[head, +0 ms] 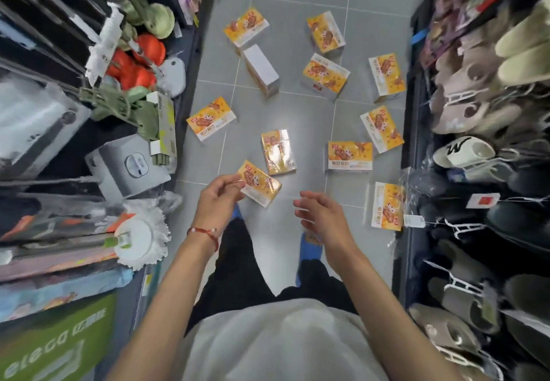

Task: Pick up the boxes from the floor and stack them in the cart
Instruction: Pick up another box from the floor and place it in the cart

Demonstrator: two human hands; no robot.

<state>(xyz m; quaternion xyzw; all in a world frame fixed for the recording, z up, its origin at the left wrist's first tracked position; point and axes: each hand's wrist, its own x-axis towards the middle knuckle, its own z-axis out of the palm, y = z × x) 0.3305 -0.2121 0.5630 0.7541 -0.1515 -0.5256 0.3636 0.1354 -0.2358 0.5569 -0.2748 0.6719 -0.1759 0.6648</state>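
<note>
We note left hand (pixel 221 194) pinches box (pixel 262 185) by corner; right hand (pixel 321 214) loose, empty. We'd support far edge before lifting.

Nearest box (pixel 262 185): its 9 o'clock corner is covered by the fingers (pixel 227 179) of the left hand (pixel 218 199).
Blue slippers (pixel 309 248): mostly covered, only slivers show.
Box print (pixel 349 156): too blurred to read.
Shelves (pixel 415 119): blurred, cut off at the 3 and 9 o'clock edges.

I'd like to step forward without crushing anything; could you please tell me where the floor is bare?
Bare tile lies mid-aisle, between the white-sided box, the left box and the glossy box, and beyond the farthest boxes. The right side by the slipper rack is crowded.
</note>
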